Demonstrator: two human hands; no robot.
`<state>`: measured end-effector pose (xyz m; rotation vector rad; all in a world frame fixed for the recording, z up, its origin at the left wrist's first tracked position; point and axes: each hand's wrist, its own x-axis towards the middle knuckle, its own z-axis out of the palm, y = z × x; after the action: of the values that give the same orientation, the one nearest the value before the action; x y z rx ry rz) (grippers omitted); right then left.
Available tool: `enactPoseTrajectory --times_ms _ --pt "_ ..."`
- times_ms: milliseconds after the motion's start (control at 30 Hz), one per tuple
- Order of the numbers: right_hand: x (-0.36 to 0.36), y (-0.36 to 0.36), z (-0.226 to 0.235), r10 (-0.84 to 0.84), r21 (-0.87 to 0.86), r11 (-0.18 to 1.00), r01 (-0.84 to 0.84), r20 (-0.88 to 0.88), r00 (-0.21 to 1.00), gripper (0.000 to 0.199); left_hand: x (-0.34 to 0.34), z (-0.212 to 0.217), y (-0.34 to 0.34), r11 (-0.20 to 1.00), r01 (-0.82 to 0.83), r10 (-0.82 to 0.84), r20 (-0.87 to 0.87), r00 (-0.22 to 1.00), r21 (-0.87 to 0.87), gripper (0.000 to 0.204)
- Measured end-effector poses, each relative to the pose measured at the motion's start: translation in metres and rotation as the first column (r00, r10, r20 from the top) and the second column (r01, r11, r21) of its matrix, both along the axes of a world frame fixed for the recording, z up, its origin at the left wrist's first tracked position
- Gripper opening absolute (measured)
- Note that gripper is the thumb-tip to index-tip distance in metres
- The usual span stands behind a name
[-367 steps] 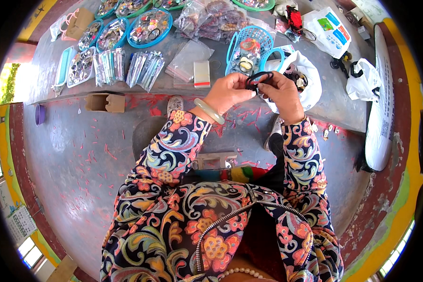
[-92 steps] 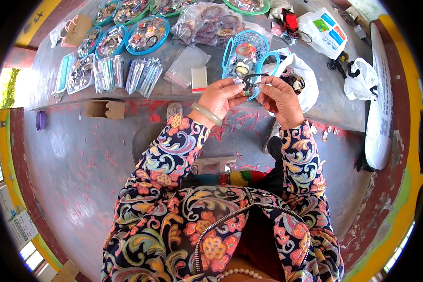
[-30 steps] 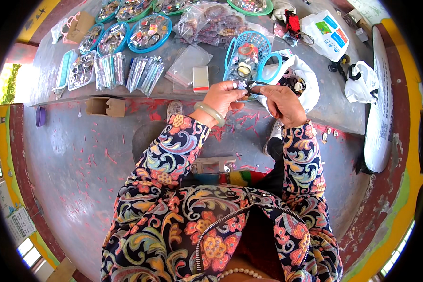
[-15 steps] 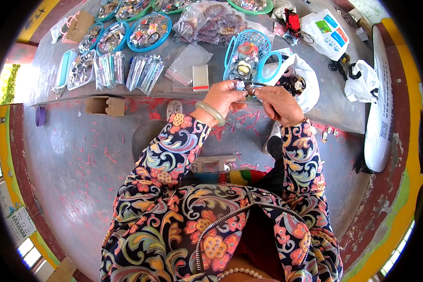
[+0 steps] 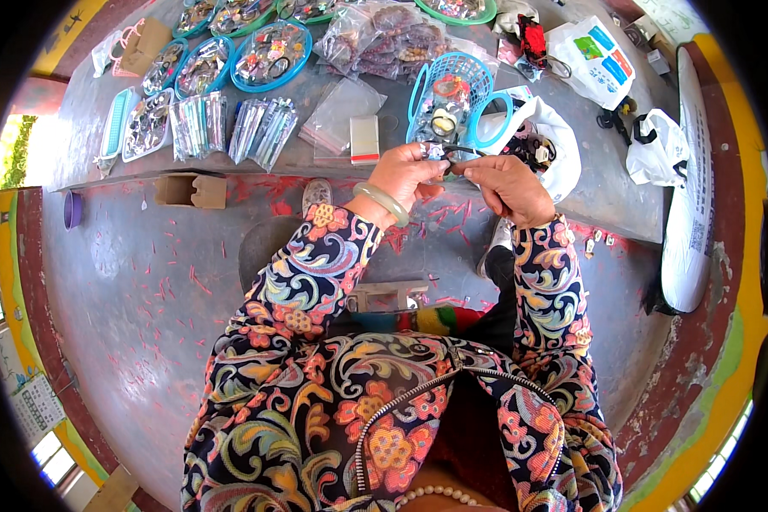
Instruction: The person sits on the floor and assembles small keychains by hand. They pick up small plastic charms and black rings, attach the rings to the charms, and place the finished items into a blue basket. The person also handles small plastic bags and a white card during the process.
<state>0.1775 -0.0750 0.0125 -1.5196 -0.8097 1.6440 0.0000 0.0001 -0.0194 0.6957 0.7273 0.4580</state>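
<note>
My left hand [image 5: 403, 177], with a pale bangle at the wrist, pinches a small white-and-blue charm [image 5: 433, 151] between thumb and fingers. From the charm a thin black band [image 5: 462, 149], which looks like a hair tie, runs toward my right hand [image 5: 518, 189]. The right thumb and forefinger are closed at its lower part; the fingers hide how it is gripped. Both hands are nearly touching, just in front of a blue plastic basket [image 5: 480, 75] with hair ties and small ornaments. Right of it lies an open white bag [image 5: 567, 162] holding dark hair ties.
Several round blue trays [image 5: 233, 72] of trinkets stand at the back left. Nearer are packets of pens [image 5: 199, 128], clear plastic bags [image 5: 333, 111] and a small white-and-red box [image 5: 364, 136]. An open cardboard box [image 5: 190, 191] sits below the table edge; red scraps litter the floor.
My hands shift only slightly around the small piece. The black band now shows more plainly above the right fingertips, and the right hand's fingers have turned a little.
</note>
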Motion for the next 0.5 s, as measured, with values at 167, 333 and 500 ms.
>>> enactPoseTrajectory --times_ms 167,333,500 --pt "-0.002 0.000 0.004 0.054 0.006 0.999 -0.054 0.034 0.998 0.025 -0.002 -0.004 0.001 0.999 0.041 -0.041 0.019 0.999 -0.035 0.014" --pt "0.006 -0.001 0.006 -0.169 0.184 0.967 0.179 -0.067 0.983 0.028 -0.004 -0.008 0.004 0.996 -0.072 0.076 0.064 0.995 -0.059 0.014" --pt "0.020 0.002 -0.006 -0.505 0.156 0.830 0.535 -0.195 0.840 0.032 -0.001 -0.008 0.010 0.978 -0.202 0.209 0.175 0.962 -0.056 0.014"
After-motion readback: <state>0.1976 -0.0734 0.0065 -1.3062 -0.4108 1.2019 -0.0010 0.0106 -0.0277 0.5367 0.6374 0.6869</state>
